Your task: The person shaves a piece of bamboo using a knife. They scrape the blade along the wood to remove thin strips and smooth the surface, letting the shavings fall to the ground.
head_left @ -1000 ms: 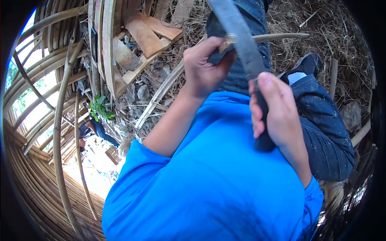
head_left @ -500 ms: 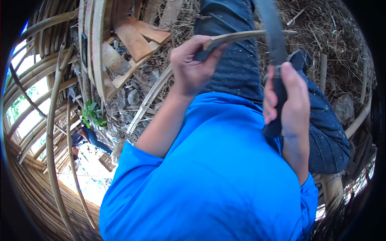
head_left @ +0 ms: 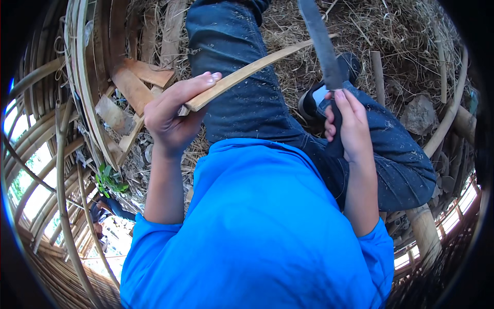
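Note:
My left hand [head_left: 177, 110] is closed on the near end of a long, slightly curved bamboo strip [head_left: 247, 70], its thumb lying along the side. The strip slants up to the right across my thigh. In my right hand [head_left: 351, 121] is a machete, gripped by its dark handle. Its broad grey blade [head_left: 320, 44] points away from me and crosses the strip near the far end; whether the edge touches the strip I cannot tell. The blade's tip runs to the top of the picture.
Flat wooden offcuts [head_left: 133, 88] lie to the left beside upright bamboo slats [head_left: 82, 67]. Dry straw [head_left: 391, 31] covers the ground ahead. A grey rock [head_left: 418, 114] and a curved pole [head_left: 447, 126] lie right of my bent leg. Another person [head_left: 116, 207] is at the far left, by a green plant [head_left: 109, 181].
My left hand has moved left and down, and the strip now slants more and shows its pale face. The blade has tilted to the left, its crossing nearer the strip's far tip.

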Demonstrator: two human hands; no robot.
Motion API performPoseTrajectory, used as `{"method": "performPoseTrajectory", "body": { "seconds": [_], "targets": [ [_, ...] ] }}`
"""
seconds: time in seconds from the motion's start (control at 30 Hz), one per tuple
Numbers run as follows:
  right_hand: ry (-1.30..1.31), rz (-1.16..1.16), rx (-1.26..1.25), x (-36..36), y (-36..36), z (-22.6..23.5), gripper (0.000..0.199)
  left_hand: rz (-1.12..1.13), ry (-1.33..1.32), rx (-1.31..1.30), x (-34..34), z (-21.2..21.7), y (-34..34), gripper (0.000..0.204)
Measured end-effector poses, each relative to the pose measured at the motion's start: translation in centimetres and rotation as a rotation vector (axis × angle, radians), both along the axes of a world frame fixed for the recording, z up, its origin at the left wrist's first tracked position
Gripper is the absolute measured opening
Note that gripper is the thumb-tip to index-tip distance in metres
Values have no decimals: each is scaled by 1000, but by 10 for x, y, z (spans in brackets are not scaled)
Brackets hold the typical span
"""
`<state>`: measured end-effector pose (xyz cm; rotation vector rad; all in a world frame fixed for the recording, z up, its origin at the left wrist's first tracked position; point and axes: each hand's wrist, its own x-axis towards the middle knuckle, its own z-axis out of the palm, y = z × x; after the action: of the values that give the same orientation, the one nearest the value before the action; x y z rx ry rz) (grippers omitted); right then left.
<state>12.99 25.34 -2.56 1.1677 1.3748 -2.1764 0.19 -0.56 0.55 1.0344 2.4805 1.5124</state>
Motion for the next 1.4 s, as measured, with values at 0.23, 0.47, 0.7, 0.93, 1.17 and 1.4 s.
{"method": "performPoseTrajectory", "body": {
  "seconds": [0.23, 0.47, 0.7, 0.93, 1.17, 1.4],
  "targets": [
    [-112, 23, -76, -11, -10, -19, 34, -77, 105, -102, -6, 8, 4, 20],
    [-114, 7, -138, -12, -8, -25, 35, -100, 115, -101, -6, 6, 4, 16],
    [-141, -96, -162, -18, -13, -29, 34, -76, 113, -96, -6, 2, -2, 18],
    [-161, -49, -177, -24, -18, -21, 34, -61, 120, -95, -7, -2, -3, 18],
    [-161, -84, -187, -23, -21, -19, 33, -78, 136, -90, -8, -3, -2, 18],
    [-163, -62, -223, -25, -28, -9, 34, -81, 149, -91, -11, -6, -5, 18]
  ]
}}
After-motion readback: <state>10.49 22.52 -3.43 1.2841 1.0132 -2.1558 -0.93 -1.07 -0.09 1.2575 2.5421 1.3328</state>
